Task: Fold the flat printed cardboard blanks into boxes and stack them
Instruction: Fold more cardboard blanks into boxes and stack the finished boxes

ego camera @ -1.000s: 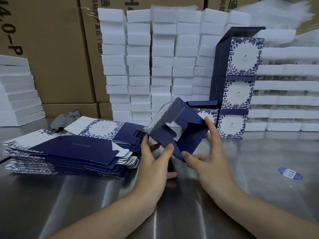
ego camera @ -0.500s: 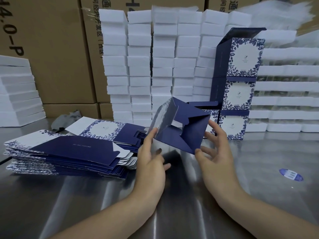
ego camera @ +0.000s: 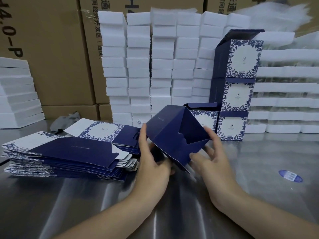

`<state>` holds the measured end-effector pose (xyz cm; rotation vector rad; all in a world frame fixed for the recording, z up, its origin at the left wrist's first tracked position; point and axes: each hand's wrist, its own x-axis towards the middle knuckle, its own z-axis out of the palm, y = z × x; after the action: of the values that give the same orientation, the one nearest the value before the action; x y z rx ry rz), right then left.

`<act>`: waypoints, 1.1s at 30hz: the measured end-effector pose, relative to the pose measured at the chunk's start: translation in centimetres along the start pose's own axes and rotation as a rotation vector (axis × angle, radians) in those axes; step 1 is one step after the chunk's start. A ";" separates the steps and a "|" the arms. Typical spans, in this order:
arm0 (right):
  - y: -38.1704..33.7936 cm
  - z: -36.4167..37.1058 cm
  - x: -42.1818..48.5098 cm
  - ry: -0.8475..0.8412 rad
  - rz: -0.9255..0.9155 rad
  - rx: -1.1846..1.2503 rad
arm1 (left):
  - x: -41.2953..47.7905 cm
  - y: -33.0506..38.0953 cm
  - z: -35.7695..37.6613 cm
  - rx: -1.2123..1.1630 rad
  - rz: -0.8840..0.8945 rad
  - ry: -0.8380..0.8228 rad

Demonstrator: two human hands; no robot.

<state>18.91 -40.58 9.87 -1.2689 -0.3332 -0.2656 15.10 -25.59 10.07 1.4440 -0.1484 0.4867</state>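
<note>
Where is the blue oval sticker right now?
Head view: the blue oval sticker lies flat on the steel table, right of the right hand and nearer the camera than the stacked boxes.

My left hand (ego camera: 151, 159) grips the box (ego camera: 172, 133), thumb up; my right hand (ego camera: 213, 157) pinches its right corner, fingers spread, above the tabletop's (ego camera: 82, 204) near edge.

flat blanks (ego camera: 65, 152) lie left of stacked boxes (ego camera: 236, 87).
</note>
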 end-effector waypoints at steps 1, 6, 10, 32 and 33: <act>0.0 0.1 -0.3 -0.044 -0.070 -0.041 | -0.1 -0.1 0.1 0.027 0.019 -0.018; -0.2 0.3 -0.8 -0.145 -0.242 -0.119 | -0.2 -0.1 0.1 0.001 0.040 0.040; -0.5 0.3 -0.8 -0.088 -0.271 -0.216 | -0.6 0.3 0.1 0.083 0.106 0.056; -1.0 0.0 -0.9 -0.089 -0.284 -0.214 | -0.6 0.4 0.3 0.189 0.137 0.067; -1.0 0.0 -0.9 -0.065 -0.282 -0.202 | -0.6 0.4 0.2 0.180 0.139 0.076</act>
<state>17.77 -40.86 10.38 -1.4311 -0.5535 -0.5096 14.47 -25.92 10.25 1.5945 -0.1473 0.6819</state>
